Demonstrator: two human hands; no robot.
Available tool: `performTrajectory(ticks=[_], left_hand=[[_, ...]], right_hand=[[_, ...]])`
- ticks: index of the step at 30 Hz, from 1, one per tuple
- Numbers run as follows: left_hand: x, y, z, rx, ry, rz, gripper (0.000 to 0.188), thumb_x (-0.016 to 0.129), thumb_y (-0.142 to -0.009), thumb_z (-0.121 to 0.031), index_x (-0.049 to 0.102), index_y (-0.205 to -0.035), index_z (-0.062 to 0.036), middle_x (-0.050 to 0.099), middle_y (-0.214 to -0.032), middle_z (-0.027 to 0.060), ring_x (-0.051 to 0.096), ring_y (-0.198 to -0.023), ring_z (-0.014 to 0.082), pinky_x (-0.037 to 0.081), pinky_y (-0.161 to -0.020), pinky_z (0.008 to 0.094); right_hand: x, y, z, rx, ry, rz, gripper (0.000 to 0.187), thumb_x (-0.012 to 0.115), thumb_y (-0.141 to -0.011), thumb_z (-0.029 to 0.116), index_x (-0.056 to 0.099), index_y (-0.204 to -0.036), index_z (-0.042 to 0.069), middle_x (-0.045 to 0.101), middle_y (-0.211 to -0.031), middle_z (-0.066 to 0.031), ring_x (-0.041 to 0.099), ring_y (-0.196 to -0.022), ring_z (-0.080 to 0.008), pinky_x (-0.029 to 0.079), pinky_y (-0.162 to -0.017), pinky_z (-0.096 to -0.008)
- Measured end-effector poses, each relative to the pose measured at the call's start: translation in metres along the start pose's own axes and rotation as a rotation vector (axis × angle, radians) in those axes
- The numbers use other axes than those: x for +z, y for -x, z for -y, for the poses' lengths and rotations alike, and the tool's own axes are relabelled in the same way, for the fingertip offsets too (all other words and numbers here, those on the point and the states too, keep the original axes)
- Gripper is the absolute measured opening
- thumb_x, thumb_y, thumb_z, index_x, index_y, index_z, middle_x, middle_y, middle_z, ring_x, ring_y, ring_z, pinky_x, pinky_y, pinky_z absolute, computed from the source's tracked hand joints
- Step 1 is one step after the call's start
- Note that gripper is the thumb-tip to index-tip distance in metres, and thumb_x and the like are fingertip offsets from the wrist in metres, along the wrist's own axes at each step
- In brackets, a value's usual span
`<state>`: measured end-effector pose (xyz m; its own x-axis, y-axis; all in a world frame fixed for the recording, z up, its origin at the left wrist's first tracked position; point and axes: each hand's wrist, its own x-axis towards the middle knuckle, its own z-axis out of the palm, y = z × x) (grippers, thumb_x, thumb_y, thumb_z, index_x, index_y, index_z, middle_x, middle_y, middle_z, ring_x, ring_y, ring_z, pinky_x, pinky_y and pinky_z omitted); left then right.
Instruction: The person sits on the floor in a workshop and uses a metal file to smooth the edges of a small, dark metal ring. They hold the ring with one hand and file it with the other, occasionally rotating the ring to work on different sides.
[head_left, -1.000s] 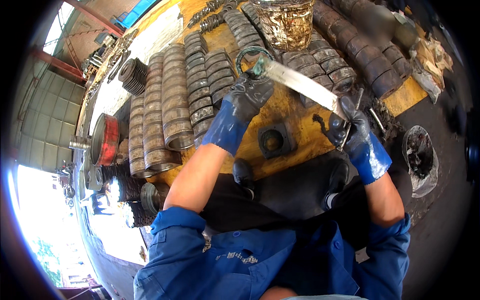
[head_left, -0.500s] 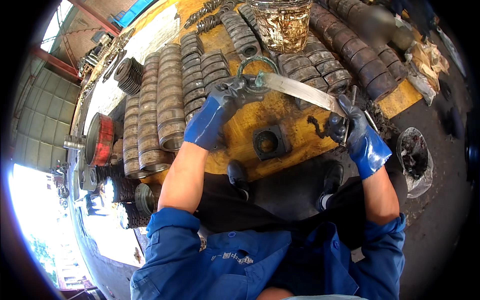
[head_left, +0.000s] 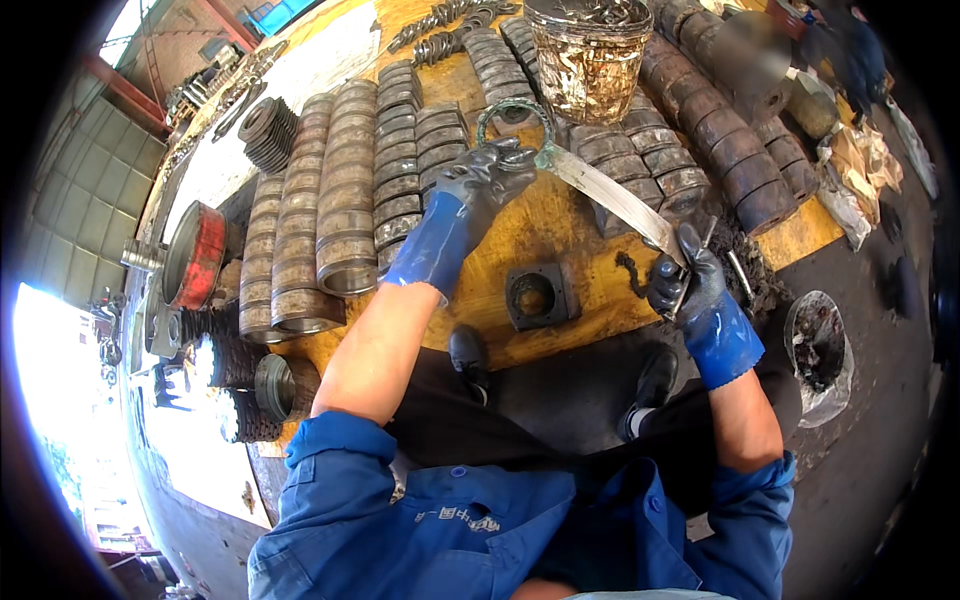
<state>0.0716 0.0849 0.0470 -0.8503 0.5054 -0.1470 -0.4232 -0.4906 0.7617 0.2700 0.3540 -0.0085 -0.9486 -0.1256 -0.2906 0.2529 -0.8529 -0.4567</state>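
Blue-cuffed gloves cover both hands in the head view: my left hand (head_left: 487,180) has its fingers clamped on a greenish metal ring (head_left: 514,122), which it holds above the yellow board (head_left: 560,225). My right hand (head_left: 690,285) is closed tight on a long flat blade (head_left: 615,200) that reaches up to the ring, near rows of grimy cylinders (head_left: 345,215).
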Motion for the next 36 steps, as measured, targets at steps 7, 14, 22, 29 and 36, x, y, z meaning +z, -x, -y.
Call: performTrajectory(ticks=[7, 14, 22, 29, 36], left_hand=[[-0.003, -0.004, 0.006, 0.026, 0.061, -0.003, 0.035, 0.034, -0.102, -0.012, 0.042, -0.13, 0.0062, 0.053, -0.125, 0.0225, 0.056, -0.114, 0.0344, 0.051, -0.099, 0.0443], [-0.012, -0.005, 0.003, -0.067, 0.033, 0.133, 0.036, 0.038, -0.101, -0.01, 0.04, -0.132, 0.008, 0.05, -0.129, 0.0242, 0.055, -0.116, 0.0331, 0.053, -0.096, 0.0444], [0.014, 0.017, -0.011, 0.091, -0.463, 0.09, 0.034, 0.062, -0.092, -0.019, 0.059, -0.114, 0.0075, 0.066, -0.107, 0.0177, 0.066, -0.098, 0.0267, 0.056, -0.086, 0.0394], [0.025, 0.036, -0.022, 0.099, -0.835, 0.102, 0.041, 0.065, -0.09, -0.029, 0.061, -0.112, 0.0052, 0.069, -0.099, 0.0155, 0.068, -0.091, 0.0255, 0.056, -0.081, 0.0352], [0.025, 0.044, -0.032, 0.061, -0.934, 0.165, 0.033, 0.067, -0.089, -0.032, 0.069, -0.106, -0.0043, 0.07, -0.092, 0.0048, 0.065, -0.078, 0.0139, 0.048, -0.063, 0.0253]], right_hand=[[0.008, -0.002, -0.007, 0.007, -0.028, -0.046, 0.041, 0.051, -0.093, 0.049, 0.062, -0.107, 0.012, 0.062, -0.065, -0.0042, 0.046, -0.044, -0.0162, 0.036, -0.042, -0.0331], [0.009, 0.0, -0.011, -0.033, -0.112, -0.024, 0.04, 0.048, -0.094, 0.049, 0.06, -0.108, 0.013, 0.063, -0.068, -0.005, 0.047, -0.045, -0.0157, 0.036, -0.043, -0.0327], [-0.005, 0.0, -0.006, -0.045, -0.104, 0.002, 0.035, 0.051, -0.093, 0.048, 0.06, -0.106, 0.016, 0.063, -0.069, -0.0072, 0.048, -0.045, -0.0179, 0.036, -0.043, -0.034], [0.0, 0.004, -0.003, -0.074, -0.084, -0.026, 0.039, 0.054, -0.091, 0.048, 0.062, -0.105, 0.012, 0.063, -0.068, -0.01, 0.05, -0.044, -0.0184, 0.037, -0.041, -0.0333], [0.015, 0.008, 0.002, -0.217, 0.191, -0.109, 0.045, 0.057, -0.091, 0.046, 0.062, -0.104, 0.003, 0.065, -0.065, -0.0137, 0.056, -0.04, -0.0188, 0.043, -0.035, -0.0275]])
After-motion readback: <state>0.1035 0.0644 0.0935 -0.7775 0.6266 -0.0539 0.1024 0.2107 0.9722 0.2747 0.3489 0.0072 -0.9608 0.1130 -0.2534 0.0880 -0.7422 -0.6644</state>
